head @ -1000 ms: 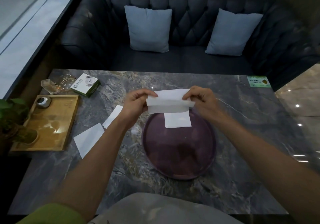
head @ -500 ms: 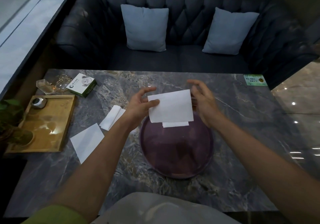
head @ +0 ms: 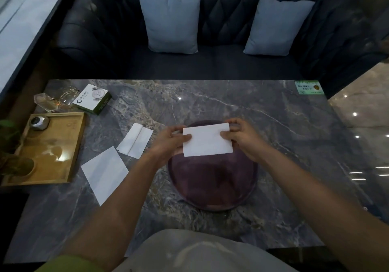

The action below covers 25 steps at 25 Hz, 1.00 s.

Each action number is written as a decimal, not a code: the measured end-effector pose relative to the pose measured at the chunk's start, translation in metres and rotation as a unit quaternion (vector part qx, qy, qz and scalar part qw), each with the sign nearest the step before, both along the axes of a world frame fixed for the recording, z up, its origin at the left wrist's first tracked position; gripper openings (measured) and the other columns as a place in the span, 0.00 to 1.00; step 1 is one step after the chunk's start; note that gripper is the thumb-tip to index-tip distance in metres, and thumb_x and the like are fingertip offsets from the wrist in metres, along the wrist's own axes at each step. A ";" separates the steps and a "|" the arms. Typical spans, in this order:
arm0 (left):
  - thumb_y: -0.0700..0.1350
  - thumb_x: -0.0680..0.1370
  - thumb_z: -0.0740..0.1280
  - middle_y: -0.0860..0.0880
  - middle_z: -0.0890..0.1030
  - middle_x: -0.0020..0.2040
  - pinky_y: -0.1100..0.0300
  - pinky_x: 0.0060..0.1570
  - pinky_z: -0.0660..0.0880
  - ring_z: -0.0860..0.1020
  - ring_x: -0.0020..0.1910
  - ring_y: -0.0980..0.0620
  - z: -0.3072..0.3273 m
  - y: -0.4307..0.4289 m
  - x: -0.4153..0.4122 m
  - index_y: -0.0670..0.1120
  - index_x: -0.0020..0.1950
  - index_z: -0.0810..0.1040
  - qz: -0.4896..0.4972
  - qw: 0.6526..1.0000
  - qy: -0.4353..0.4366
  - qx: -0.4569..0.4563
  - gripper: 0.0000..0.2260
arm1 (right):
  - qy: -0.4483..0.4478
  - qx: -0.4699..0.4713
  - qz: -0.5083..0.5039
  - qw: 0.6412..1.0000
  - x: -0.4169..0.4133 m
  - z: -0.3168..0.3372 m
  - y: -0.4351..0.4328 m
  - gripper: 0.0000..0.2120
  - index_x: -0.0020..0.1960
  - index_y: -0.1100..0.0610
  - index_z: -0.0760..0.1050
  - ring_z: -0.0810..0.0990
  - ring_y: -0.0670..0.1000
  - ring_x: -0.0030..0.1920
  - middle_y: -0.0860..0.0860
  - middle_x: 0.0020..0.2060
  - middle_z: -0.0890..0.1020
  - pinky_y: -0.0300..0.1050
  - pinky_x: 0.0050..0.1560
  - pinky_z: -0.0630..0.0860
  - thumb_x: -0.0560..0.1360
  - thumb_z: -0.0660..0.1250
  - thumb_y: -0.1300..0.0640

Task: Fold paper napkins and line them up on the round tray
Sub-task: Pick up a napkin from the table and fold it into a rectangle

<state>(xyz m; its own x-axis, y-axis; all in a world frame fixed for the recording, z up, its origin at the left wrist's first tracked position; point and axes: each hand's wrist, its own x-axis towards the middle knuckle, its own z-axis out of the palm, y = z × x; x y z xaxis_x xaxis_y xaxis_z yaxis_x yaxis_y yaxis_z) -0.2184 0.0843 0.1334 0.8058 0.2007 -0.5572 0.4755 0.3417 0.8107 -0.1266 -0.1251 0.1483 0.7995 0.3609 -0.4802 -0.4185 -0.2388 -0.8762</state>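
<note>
I hold a folded white napkin (head: pixel 207 140) flat over the far part of the round purple tray (head: pixel 212 185). My left hand (head: pixel 168 143) pinches its left edge and my right hand (head: pixel 242 138) pinches its right edge. The held napkin hides the far part of the tray, so I cannot see whether a napkin lies under it. Two more white napkins lie on the marble table left of the tray: a partly folded one (head: pixel 135 140) and a larger flat one (head: pixel 104 174).
A wooden tray (head: pixel 63 166) with a small metal object (head: pixel 39 122) sits at the table's left edge beside a potted plant (head: pixel 12 158). A white and green box (head: pixel 92 99) and glassware (head: pixel 48 101) stand at the far left. A dark sofa with two cushions lies beyond.
The napkin has gone from a narrow strip held high to a wider folded rectangle lowered over the tray's far part. The smaller napkin seen on the tray earlier is now covered.
</note>
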 end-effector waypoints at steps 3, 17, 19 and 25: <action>0.34 0.77 0.67 0.40 0.83 0.51 0.60 0.42 0.82 0.83 0.45 0.50 -0.022 -0.007 -0.005 0.35 0.61 0.75 -0.022 0.998 0.053 0.004 0.13 | 0.021 -0.025 -0.004 0.999 0.000 -0.020 -0.008 0.16 0.59 0.62 0.72 0.82 0.58 0.51 0.61 0.54 0.81 0.49 0.43 0.80 0.73 0.69 0.69; 0.35 0.76 0.69 0.45 0.80 0.43 0.56 0.35 0.80 0.79 0.36 0.51 -0.099 -0.031 0.032 0.45 0.42 0.77 0.020 0.988 0.131 0.085 0.07 | 0.143 -0.146 -0.002 0.979 0.028 -0.092 -0.019 0.08 0.43 0.58 0.73 0.81 0.53 0.40 0.58 0.46 0.81 0.43 0.32 0.79 0.73 0.68 0.69; 0.34 0.76 0.69 0.44 0.79 0.42 0.59 0.29 0.79 0.78 0.32 0.52 -0.108 -0.031 0.044 0.44 0.42 0.76 0.025 0.985 0.135 0.100 0.06 | 0.132 -0.155 -0.014 0.979 0.040 -0.103 -0.015 0.08 0.42 0.58 0.74 0.81 0.55 0.42 0.59 0.47 0.81 0.52 0.40 0.82 0.72 0.69 0.69; 0.37 0.74 0.72 0.43 0.80 0.44 0.47 0.44 0.82 0.81 0.43 0.43 -0.135 -0.024 0.081 0.47 0.41 0.76 0.024 0.971 0.165 0.169 0.07 | 0.052 -0.235 -0.017 0.971 0.076 -0.137 -0.003 0.08 0.41 0.52 0.75 0.83 0.56 0.46 0.55 0.42 0.84 0.52 0.51 0.81 0.68 0.74 0.60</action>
<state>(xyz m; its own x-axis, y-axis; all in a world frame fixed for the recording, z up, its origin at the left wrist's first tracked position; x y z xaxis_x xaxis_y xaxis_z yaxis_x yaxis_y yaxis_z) -0.1374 0.0602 -0.0019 0.5803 0.4506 -0.6784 0.7178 0.1106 0.6874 -0.0503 -0.1277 0.0116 0.7454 0.0575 -0.6642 -0.5134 -0.5861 -0.6268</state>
